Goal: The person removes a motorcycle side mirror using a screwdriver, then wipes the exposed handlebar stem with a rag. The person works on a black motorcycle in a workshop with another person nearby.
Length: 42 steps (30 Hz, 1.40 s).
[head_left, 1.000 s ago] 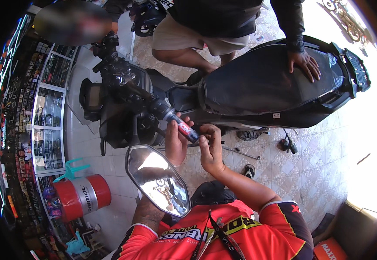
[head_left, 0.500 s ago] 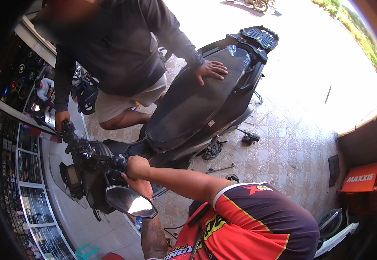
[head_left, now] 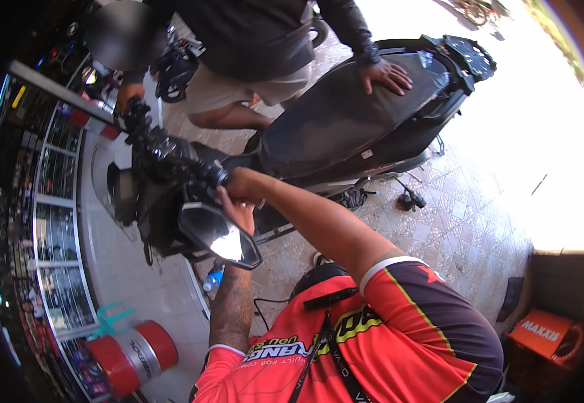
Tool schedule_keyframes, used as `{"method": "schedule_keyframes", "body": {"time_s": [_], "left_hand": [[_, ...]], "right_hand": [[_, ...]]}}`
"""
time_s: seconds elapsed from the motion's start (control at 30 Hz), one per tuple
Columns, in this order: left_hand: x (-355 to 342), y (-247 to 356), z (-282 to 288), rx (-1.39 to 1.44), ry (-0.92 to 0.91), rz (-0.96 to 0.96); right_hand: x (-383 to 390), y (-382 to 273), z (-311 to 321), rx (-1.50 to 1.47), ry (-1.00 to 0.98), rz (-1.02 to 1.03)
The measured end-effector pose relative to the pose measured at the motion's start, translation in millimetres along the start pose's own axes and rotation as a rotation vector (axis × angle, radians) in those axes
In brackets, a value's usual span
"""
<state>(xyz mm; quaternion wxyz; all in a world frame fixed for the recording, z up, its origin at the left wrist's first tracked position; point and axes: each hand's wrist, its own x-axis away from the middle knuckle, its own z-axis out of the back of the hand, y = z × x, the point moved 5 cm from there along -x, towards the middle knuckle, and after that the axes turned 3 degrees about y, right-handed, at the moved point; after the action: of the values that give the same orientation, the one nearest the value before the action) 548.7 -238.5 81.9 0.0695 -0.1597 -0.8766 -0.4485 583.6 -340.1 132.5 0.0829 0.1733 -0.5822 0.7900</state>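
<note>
A dark scooter stands crosswise before me, with its seat (head_left: 325, 127) to the right and handlebar (head_left: 171, 151) to the left. My right hand (head_left: 243, 185) is wrapped over the near handlebar grip, beside the switch housing (head_left: 210, 174), covering most of it. My left hand (head_left: 238, 212) is below it, around the same grip from underneath, its fingers partly hidden. The angular mirror (head_left: 218, 232) sits just in front of my left wrist.
A co-worker (head_left: 251, 33) stands across the scooter, one hand (head_left: 386, 77) on the seat, the other on the far handlebar. Display shelves (head_left: 60, 228), a red-and-silver drum (head_left: 130, 359) and a teal stool (head_left: 110, 316) line the left; an orange box (head_left: 533, 332) stands lower right.
My right hand has moved from the grip's outer end toward the switch housing, covering the grip that showed earlier. My head turned right, then partly back. The co-worker's hand stays on the seat.
</note>
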Motion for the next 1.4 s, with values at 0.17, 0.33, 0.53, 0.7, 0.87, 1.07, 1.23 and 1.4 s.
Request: {"method": "schedule_keyframes", "body": {"time_s": [0.17, 0.33, 0.53, 0.7, 0.87, 1.07, 1.23, 1.4], "left_hand": [[-10, -6, 10, -0.088, 0.030, -0.026], [-9, -6, 8, -0.076, 0.064, -0.081], [-5, -3, 7, -0.133, 0.074, -0.054], [0, -1, 5, -0.208, 0.053, -0.097], [12, -2, 0, -0.183, 0.124, -0.106], [40, -12, 2, -0.335, 0.300, -0.163], [80, -34, -9, -0.335, 0.373, -0.117], [138, -64, -4, -0.410, 0.459, -0.117]], "right_hand": [[73, 6, 10, 0.338, 0.413, 0.094], [65, 28, 5, 0.345, 0.237, -0.016], [47, 38, 6, -0.007, -0.018, 0.098], [76, 144, 9, -0.541, -0.368, 0.006], [190, 440, 76, 0.475, 0.191, -0.257], [501, 722, 167, 0.237, -0.109, -1.224], [542, 737, 242, -0.024, 0.209, -1.195], [367, 690, 275, 0.237, 0.065, -0.822]]}}
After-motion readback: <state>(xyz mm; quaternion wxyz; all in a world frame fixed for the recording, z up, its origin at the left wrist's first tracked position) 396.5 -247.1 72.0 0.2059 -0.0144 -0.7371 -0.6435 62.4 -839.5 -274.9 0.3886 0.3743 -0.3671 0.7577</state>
